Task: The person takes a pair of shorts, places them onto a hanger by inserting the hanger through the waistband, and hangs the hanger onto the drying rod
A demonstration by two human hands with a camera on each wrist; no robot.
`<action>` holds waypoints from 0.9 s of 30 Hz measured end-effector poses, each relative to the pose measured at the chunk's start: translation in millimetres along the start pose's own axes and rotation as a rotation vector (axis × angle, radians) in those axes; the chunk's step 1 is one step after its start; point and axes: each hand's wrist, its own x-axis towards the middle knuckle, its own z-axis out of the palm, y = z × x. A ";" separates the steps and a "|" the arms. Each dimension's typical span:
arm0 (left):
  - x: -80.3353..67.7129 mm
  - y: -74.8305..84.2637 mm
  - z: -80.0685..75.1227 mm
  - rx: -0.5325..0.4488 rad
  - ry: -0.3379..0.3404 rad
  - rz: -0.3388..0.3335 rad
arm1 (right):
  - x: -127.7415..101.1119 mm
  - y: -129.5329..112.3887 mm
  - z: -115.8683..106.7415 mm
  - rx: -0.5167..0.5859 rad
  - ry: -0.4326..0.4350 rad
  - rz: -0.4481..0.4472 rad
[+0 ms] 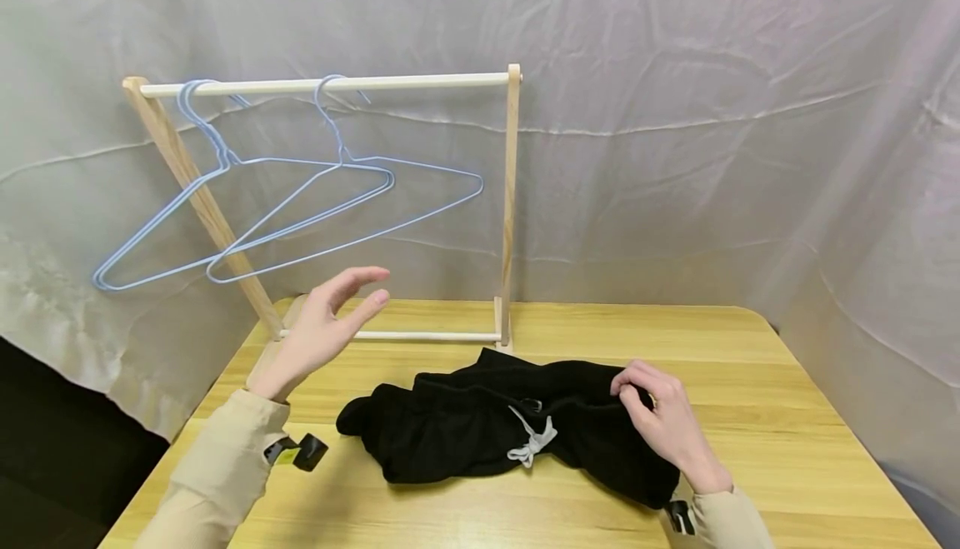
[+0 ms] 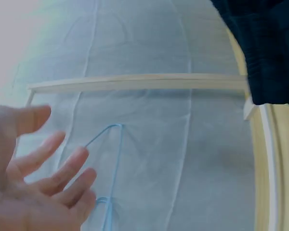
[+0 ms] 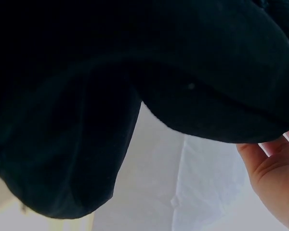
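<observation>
Pale yellow wood-grain tabletop [image 1: 750, 382] carries a crumpled black fabric garment with a white drawstring [image 1: 480, 428], lying just under the right hand's fingers. The right hand [image 1: 663, 424] pinches the garment's upper edge, fingers curled round the dark cloth; from the right wrist view the cloth hangs from those fingertips [image 3: 274, 144] and fills nearly the whole frame. The left hand [image 1: 322, 328] is raised above the table, well left of the garment, fingers straight and loosely spread, holding nothing. Beyond its fingertips [image 2: 74, 161] stands a light wooden clothes rack with a round top rail [image 1: 337, 82], and two pale blue wire hangers [image 1: 300, 199] hang from that rail. Wrinkled white sheeting [image 1: 712, 116] drapes behind and to the sides.
</observation>
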 end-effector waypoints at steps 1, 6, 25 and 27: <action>1.9 2.3 -3.4 -0.009 0.021 -0.010 | 0.1 -0.2 -0.1 -0.001 -0.001 0.002; 13.2 12.4 -23.3 -0.102 0.141 -0.009 | 0.5 -1.6 -0.7 -0.005 -0.009 0.015; 54.0 34.9 -58.7 0.096 0.416 0.035 | 1.4 -1.1 0.4 -0.021 -0.010 0.029; 56.7 31.7 -59.7 0.190 0.410 0.024 | 1.4 -0.4 0.9 -0.019 -0.006 0.021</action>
